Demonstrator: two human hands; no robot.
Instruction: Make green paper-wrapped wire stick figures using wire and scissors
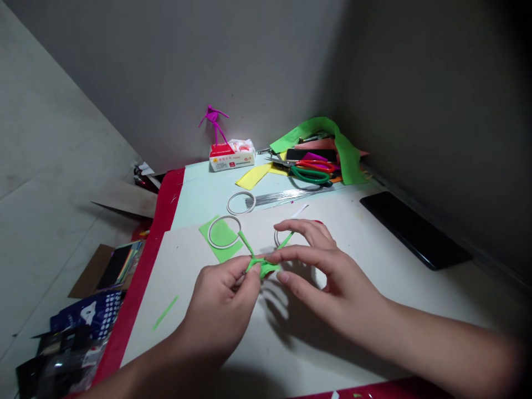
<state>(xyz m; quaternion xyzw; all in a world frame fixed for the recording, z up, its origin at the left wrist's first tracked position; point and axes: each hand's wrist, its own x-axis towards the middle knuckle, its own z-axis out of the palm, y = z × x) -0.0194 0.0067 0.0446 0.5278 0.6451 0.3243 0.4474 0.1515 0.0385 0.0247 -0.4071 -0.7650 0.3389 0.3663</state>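
My left hand (220, 310) pinches the green strip (261, 269), my right fingers (291, 253) touch it, and the tissue box (231, 158) has words too small to read.

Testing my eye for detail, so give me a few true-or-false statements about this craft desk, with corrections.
1. The left hand pinches a twisted green strip. True.
2. A magenta wire figure stands on a tissue packet. True.
3. The black phone lies left of the hands. False: it lies beyond the right hand, towards the right wall.
4. The scissors by the wall have blue handles. False: one pair has green handles, another red handles.
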